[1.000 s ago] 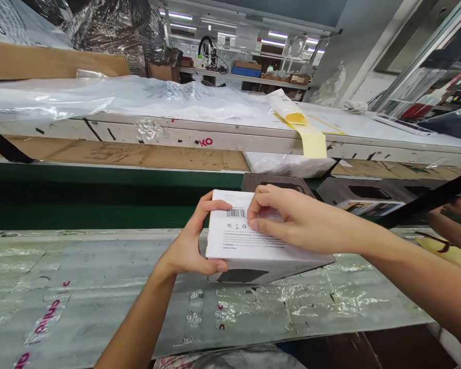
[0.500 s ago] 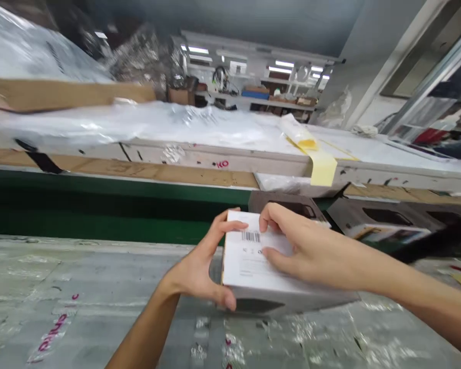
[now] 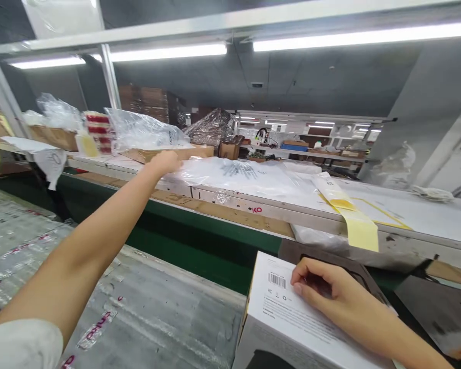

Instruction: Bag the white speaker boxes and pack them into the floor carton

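Note:
A white and grey printed box (image 3: 276, 312) stands at the lower right, its white face with a barcode turned up. Over that face rests my right hand (image 3: 330, 289), thumb and forefinger pinched together beside the barcode; anything between them is too small to make out. My left hand (image 3: 167, 163) is stretched far forward to the raised shelf, at the edge of an open cardboard carton (image 3: 195, 152) and beside a clear plastic bag sheet (image 3: 230, 171). Its fingers are hidden behind the back of the hand.
A green conveyor belt (image 3: 184, 256) runs between the tape-covered worktop (image 3: 169, 312) and the shelf. More dark boxes (image 3: 438, 312) sit at the right. Yellow label paper (image 3: 361, 230) hangs over the shelf edge. A metal frame post (image 3: 109, 77) stands at the left.
My left hand has let go of the box and reached up and forward to the shelf. My right hand stays at the box's barcode face. The view has tilted up and turned left.

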The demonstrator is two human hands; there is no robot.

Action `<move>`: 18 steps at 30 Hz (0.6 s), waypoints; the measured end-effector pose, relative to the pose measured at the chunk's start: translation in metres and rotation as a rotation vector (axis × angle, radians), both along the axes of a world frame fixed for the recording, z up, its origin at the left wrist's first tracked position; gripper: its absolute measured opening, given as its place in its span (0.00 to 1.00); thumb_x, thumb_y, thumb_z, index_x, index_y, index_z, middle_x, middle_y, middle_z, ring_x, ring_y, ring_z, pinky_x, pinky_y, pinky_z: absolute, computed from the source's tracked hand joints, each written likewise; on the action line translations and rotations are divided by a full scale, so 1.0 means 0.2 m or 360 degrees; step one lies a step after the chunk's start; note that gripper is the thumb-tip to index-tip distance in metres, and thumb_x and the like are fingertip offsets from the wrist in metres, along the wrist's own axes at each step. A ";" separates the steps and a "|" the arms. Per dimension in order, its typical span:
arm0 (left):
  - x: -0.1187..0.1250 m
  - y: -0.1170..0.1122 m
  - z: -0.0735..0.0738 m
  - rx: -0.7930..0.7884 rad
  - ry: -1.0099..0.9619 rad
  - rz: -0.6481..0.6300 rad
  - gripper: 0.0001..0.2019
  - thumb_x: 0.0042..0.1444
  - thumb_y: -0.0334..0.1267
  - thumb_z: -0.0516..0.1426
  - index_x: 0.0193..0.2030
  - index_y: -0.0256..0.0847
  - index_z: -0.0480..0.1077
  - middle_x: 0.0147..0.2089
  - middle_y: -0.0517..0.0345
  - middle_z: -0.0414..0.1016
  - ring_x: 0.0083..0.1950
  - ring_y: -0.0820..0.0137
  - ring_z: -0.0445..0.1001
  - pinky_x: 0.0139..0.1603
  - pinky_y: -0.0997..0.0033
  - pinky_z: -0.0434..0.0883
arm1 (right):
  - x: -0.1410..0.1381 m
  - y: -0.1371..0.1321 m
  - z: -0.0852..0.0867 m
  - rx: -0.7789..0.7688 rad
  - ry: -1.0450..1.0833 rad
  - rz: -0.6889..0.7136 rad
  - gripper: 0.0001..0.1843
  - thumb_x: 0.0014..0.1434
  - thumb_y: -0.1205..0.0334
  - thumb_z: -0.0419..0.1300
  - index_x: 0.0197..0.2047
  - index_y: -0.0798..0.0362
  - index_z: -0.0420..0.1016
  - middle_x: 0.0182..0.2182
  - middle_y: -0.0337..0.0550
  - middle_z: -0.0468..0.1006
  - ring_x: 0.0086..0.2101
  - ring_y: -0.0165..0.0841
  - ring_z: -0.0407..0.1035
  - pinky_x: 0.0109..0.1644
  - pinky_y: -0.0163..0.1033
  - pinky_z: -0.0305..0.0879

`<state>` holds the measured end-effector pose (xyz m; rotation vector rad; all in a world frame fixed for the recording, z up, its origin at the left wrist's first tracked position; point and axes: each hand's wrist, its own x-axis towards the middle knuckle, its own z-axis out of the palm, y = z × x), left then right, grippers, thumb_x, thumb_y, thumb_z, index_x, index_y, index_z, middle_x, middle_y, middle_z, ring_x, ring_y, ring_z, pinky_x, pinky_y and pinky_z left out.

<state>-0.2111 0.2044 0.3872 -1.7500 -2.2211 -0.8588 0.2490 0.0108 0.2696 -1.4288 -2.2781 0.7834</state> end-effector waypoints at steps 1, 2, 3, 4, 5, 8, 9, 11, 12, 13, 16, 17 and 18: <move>-0.03 0.02 -0.01 -0.0026 -0.0003 0.0027 0.08 0.53 0.37 0.65 0.33 0.32 0.81 0.44 0.27 0.85 0.57 0.33 0.80 0.60 0.43 0.74 | 0.01 0.00 -0.01 0.0017 0.0007 -0.0004 0.17 0.72 0.44 0.55 0.42 0.46 0.78 0.39 0.41 0.79 0.41 0.40 0.70 0.46 0.42 0.64; -0.04 0.04 -0.03 -0.0015 -0.0007 0.0042 0.06 0.51 0.36 0.65 0.31 0.33 0.80 0.44 0.27 0.85 0.57 0.33 0.80 0.61 0.43 0.73 | 0.01 0.00 -0.02 0.0026 0.0011 -0.0005 0.18 0.72 0.43 0.55 0.42 0.45 0.78 0.39 0.41 0.79 0.41 0.40 0.71 0.46 0.42 0.64; -0.04 0.04 -0.05 0.0005 -0.0006 0.0048 0.05 0.51 0.35 0.65 0.31 0.34 0.80 0.45 0.29 0.85 0.59 0.34 0.79 0.63 0.44 0.72 | 0.02 0.00 -0.02 0.0033 0.0015 -0.0004 0.18 0.71 0.42 0.55 0.42 0.45 0.79 0.39 0.41 0.79 0.42 0.40 0.71 0.46 0.42 0.65; -0.03 0.04 -0.06 0.0045 -0.0005 0.0044 0.04 0.52 0.34 0.64 0.32 0.35 0.80 0.46 0.30 0.85 0.61 0.36 0.79 0.66 0.44 0.70 | 0.02 0.00 -0.03 0.0036 0.0019 0.0002 0.19 0.71 0.42 0.56 0.41 0.45 0.79 0.39 0.41 0.80 0.42 0.40 0.72 0.47 0.42 0.65; -0.02 0.04 -0.07 0.0099 -0.0011 0.0036 0.05 0.53 0.34 0.63 0.33 0.36 0.80 0.48 0.31 0.85 0.62 0.37 0.78 0.68 0.44 0.67 | 0.03 0.01 -0.03 0.0040 0.0025 0.0007 0.19 0.70 0.41 0.56 0.41 0.45 0.79 0.38 0.41 0.80 0.41 0.40 0.72 0.46 0.42 0.65; 0.00 0.05 -0.05 0.0306 -0.0100 0.0018 0.10 0.62 0.34 0.58 0.46 0.35 0.79 0.53 0.31 0.83 0.64 0.38 0.77 0.70 0.40 0.64 | 0.03 0.00 -0.03 0.0079 0.0073 -0.0012 0.19 0.69 0.41 0.56 0.40 0.45 0.79 0.37 0.40 0.80 0.41 0.40 0.72 0.44 0.42 0.64; 0.01 0.05 -0.04 0.0374 -0.0155 0.0008 0.12 0.64 0.35 0.56 0.50 0.36 0.77 0.54 0.30 0.83 0.62 0.39 0.77 0.68 0.39 0.66 | 0.02 0.00 -0.03 0.0098 0.0093 -0.0029 0.19 0.69 0.41 0.56 0.39 0.45 0.79 0.37 0.40 0.81 0.40 0.40 0.72 0.44 0.42 0.64; 0.01 0.06 -0.01 0.0483 -0.0302 -0.0042 0.14 0.68 0.35 0.53 0.56 0.38 0.73 0.51 0.34 0.83 0.57 0.43 0.80 0.62 0.42 0.72 | 0.02 -0.01 -0.04 0.0111 0.0099 -0.0044 0.19 0.69 0.41 0.55 0.39 0.46 0.79 0.37 0.40 0.81 0.40 0.40 0.73 0.43 0.42 0.64; 0.01 0.06 0.01 0.0523 -0.0390 -0.0085 0.13 0.69 0.34 0.52 0.57 0.40 0.71 0.48 0.38 0.83 0.53 0.47 0.82 0.58 0.46 0.75 | 0.01 -0.01 -0.04 0.0109 0.0086 -0.0038 0.19 0.69 0.42 0.56 0.39 0.46 0.79 0.37 0.40 0.81 0.40 0.40 0.73 0.43 0.42 0.65; 0.02 0.05 0.04 0.0560 -0.0482 -0.0138 0.13 0.69 0.33 0.52 0.57 0.42 0.70 0.45 0.42 0.83 0.49 0.51 0.83 0.54 0.50 0.78 | 0.01 0.00 -0.04 0.0101 0.0062 -0.0025 0.19 0.69 0.42 0.56 0.39 0.46 0.79 0.37 0.40 0.82 0.40 0.40 0.73 0.43 0.42 0.65; 0.02 -0.01 0.12 0.0686 -0.0709 -0.0304 0.12 0.68 0.32 0.53 0.57 0.45 0.66 0.42 0.52 0.83 0.38 0.64 0.82 0.42 0.64 0.79 | 0.03 0.02 0.00 0.0093 -0.0003 0.0052 0.17 0.69 0.44 0.57 0.41 0.46 0.81 0.38 0.41 0.83 0.40 0.39 0.74 0.45 0.42 0.68; 0.02 -0.06 0.14 0.0754 -0.0785 -0.0390 0.12 0.68 0.34 0.54 0.57 0.45 0.66 0.43 0.53 0.82 0.35 0.67 0.80 0.40 0.67 0.78 | 0.03 0.03 0.04 0.0091 -0.0006 0.0101 0.17 0.69 0.44 0.58 0.42 0.46 0.81 0.38 0.42 0.83 0.40 0.39 0.74 0.45 0.42 0.69; 0.03 -0.13 0.17 0.0828 -0.0869 -0.0502 0.12 0.67 0.36 0.56 0.57 0.46 0.66 0.43 0.53 0.82 0.34 0.69 0.79 0.37 0.69 0.77 | 0.03 0.04 0.09 0.0103 0.0016 0.0154 0.17 0.70 0.43 0.58 0.43 0.46 0.81 0.39 0.42 0.84 0.40 0.39 0.75 0.45 0.42 0.71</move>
